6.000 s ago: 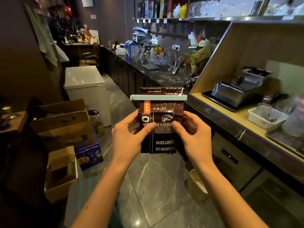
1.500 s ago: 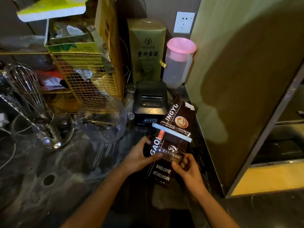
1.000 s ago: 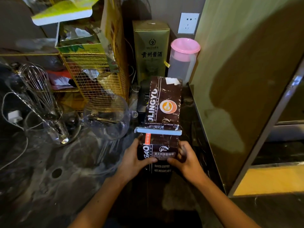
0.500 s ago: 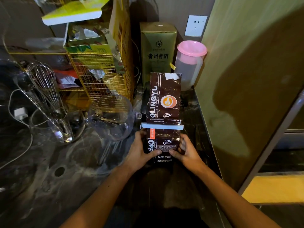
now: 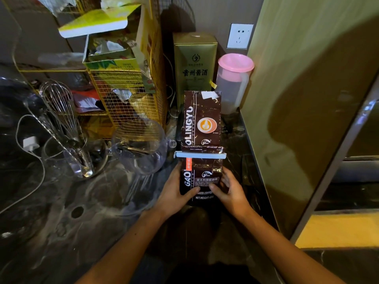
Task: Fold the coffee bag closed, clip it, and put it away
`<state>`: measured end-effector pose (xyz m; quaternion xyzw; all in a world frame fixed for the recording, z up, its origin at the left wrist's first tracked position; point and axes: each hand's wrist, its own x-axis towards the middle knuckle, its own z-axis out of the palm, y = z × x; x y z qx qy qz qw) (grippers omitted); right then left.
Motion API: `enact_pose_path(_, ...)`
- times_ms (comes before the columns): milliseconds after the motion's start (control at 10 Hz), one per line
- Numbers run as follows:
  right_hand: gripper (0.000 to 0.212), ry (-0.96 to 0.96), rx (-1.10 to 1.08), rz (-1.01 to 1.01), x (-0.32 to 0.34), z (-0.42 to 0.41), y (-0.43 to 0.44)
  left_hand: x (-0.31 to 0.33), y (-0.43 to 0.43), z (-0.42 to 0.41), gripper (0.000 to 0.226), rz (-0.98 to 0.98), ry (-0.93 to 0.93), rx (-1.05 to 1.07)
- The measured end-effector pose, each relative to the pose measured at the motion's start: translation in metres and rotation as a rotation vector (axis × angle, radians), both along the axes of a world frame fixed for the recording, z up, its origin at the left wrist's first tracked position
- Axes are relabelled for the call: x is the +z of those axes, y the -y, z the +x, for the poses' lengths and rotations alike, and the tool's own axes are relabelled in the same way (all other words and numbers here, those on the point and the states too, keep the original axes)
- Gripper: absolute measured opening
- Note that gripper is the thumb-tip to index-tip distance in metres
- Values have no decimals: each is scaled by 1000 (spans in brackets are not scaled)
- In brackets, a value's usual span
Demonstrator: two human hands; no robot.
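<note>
Head view: the coffee bag (image 5: 202, 160) stands on the dark counter (image 5: 82, 201) below the gold box (image 5: 194, 66), its clip (image 5: 200, 154) fastened across. Left hand (image 5: 176, 191) and right hand (image 5: 229, 190) pinch its sides; best seat the base flat before letting go.

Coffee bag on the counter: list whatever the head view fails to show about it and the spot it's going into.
- Coffee bag: its bottom edge sits in deep shadow, so contact with the counter can't be confirmed.
- The bag's sides are covered by the left hand and right hand.
- Clip: its latch is too small to judge.
- Gold box: lower part hidden behind the bag's upright flap.
</note>
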<state>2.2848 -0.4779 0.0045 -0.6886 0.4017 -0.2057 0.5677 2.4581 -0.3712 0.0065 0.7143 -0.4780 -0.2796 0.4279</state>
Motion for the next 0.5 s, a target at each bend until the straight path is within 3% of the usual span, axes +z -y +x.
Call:
enact_pose_path(100, 70, 20, -47, -21, 6, 1, -4, 2, -3, 0, 83, -3, -16, 10)
enact_pose_path(300, 50, 14, -66, -138, 25, -8, -20, 17, -14, -4, 62, -84, 16, 40)
enact_pose_path(500, 47, -107, -72, -459, 56, -9, -46, 31, -37, -8, 63, -148, 143, 119)
